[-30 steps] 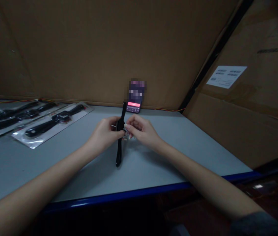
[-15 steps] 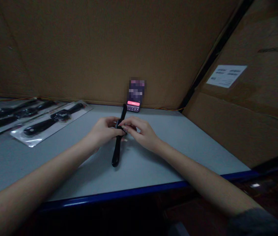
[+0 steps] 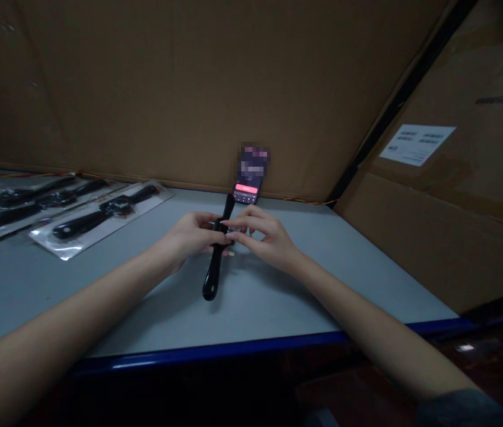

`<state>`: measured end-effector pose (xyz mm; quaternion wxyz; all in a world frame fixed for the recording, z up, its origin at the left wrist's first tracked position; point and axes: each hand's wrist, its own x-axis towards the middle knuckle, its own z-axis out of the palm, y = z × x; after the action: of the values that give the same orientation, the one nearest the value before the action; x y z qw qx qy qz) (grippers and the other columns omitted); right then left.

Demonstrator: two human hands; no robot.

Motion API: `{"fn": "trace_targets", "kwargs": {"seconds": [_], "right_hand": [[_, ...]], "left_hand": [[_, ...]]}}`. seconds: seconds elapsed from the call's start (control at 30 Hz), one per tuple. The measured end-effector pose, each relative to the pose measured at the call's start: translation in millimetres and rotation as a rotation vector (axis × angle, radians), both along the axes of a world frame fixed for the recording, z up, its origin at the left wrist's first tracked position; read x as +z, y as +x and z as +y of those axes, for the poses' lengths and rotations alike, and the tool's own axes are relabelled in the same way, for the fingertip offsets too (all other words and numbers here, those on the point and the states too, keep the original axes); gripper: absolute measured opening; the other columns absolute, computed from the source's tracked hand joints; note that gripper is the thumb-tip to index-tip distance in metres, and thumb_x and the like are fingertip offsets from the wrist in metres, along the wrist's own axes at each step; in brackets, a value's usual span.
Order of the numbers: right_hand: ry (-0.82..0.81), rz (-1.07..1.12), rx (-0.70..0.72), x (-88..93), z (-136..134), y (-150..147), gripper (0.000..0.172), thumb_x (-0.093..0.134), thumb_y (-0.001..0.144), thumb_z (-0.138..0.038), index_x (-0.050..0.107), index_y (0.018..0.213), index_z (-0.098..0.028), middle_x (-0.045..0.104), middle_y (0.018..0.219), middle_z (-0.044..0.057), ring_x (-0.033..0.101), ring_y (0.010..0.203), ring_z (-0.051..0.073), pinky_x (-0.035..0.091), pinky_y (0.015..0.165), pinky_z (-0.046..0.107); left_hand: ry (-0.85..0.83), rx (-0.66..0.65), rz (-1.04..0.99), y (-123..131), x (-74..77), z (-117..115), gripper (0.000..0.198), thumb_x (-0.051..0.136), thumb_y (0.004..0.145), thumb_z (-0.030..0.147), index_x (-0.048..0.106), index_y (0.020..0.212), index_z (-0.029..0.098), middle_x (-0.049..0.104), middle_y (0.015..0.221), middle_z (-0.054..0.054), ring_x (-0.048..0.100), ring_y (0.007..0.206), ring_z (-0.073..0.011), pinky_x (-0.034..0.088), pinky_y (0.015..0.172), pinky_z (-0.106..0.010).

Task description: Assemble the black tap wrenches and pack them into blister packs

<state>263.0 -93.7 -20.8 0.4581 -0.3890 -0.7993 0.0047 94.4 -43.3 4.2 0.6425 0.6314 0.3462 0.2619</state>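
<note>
A black two-handled tool (image 3: pixel 213 273) with a rounded handle at each end is held over the table at a slant. My left hand (image 3: pixel 189 237) is closed round its middle, thumb on top and fingers behind and below. From the right, my right hand (image 3: pixel 269 237) has thumb and index finger pinched at the same middle part, close to the left thumb. The fingers cover most of the tool's centre, so any small piece there cannot be made out.
Several similar black tools in clear packs on white card (image 3: pixel 113 207) lie at the left of the grey table (image 3: pixel 278 314). A phone (image 3: pixel 248 178) leans on the cardboard wall (image 3: pixel 189 89) behind. Another cardboard side (image 3: pixel 411 219) bounds the right. A blue edge (image 3: pixel 234 353) runs along the front.
The view has shifted slightly, moving the scene a little to the right. My right fingers have shifted a bit at the tool's middle, and my left hand keeps its hold.
</note>
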Motion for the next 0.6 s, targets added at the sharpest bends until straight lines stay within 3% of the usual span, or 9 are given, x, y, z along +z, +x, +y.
{"fn": "trace_targets", "kwargs": {"seconds": [0.13, 0.2, 0.3, 0.4, 0.6], "right_hand": [[-0.017, 0.001, -0.073, 1.7, 0.1, -0.7, 0.005, 0.061, 0.079, -0.022, 0.064, 0.081, -0.018, 0.055, 0.077, 0.001, 0.051, 0.068, 0.011, 0.041, 0.059, 0.025], [-0.017, -0.002, -0.107, 2.4, -0.4, -2.3, 0.007, 0.061, 0.079, -0.023, 0.061, 0.073, -0.018, 0.053, 0.074, 0.000, 0.049, 0.066, 0.011, 0.040, 0.058, 0.024], [-0.021, -0.006, -0.134, 2.6, -2.2, -5.9, 0.002, 0.060, 0.078, -0.020, 0.060, 0.079, -0.018, 0.050, 0.068, -0.002, 0.046, 0.061, 0.010, 0.038, 0.056, 0.024], [-0.058, -0.002, -0.129, 2.4, -4.0, -9.1, 0.011, 0.057, 0.079, -0.016, 0.060, 0.089, -0.018, 0.051, 0.066, -0.003, 0.044, 0.057, 0.009, 0.037, 0.055, 0.023], [-0.138, 0.069, -0.074, 5.8, -4.9, -7.3, 0.008, 0.060, 0.080, -0.021, 0.065, 0.077, -0.017, 0.058, 0.067, 0.000, 0.050, 0.060, 0.010, 0.039, 0.058, 0.025]], "left_hand": [[-0.025, -0.040, -0.029, 1.0, 0.2, -0.9, 0.032, 0.068, 0.064, 0.006, 0.061, 0.096, 0.009, 0.067, 0.083, -0.007, 0.065, 0.066, -0.0138, 0.054, 0.071, -0.032], [-0.038, -0.049, -0.050, 1.8, 0.3, -2.3, 0.033, 0.068, 0.064, 0.005, 0.061, 0.096, 0.008, 0.067, 0.086, -0.008, 0.065, 0.069, -0.0148, 0.054, 0.073, -0.034], [-0.025, -0.043, -0.049, 2.5, 0.5, -4.4, 0.036, 0.069, 0.063, 0.005, 0.061, 0.098, 0.008, 0.067, 0.088, -0.008, 0.065, 0.067, -0.0146, 0.054, 0.074, -0.035], [-0.003, -0.070, -0.048, 2.6, 0.1, -4.9, 0.039, 0.069, 0.063, 0.005, 0.060, 0.101, 0.009, 0.067, 0.087, -0.007, 0.066, 0.065, -0.0145, 0.054, 0.075, -0.035], [-0.057, 0.001, -0.033, 1.8, 2.1, -4.2, 0.046, 0.067, 0.063, 0.001, 0.056, 0.107, 0.007, 0.067, 0.084, -0.007, 0.067, 0.061, -0.0149, 0.054, 0.075, -0.035]]}}
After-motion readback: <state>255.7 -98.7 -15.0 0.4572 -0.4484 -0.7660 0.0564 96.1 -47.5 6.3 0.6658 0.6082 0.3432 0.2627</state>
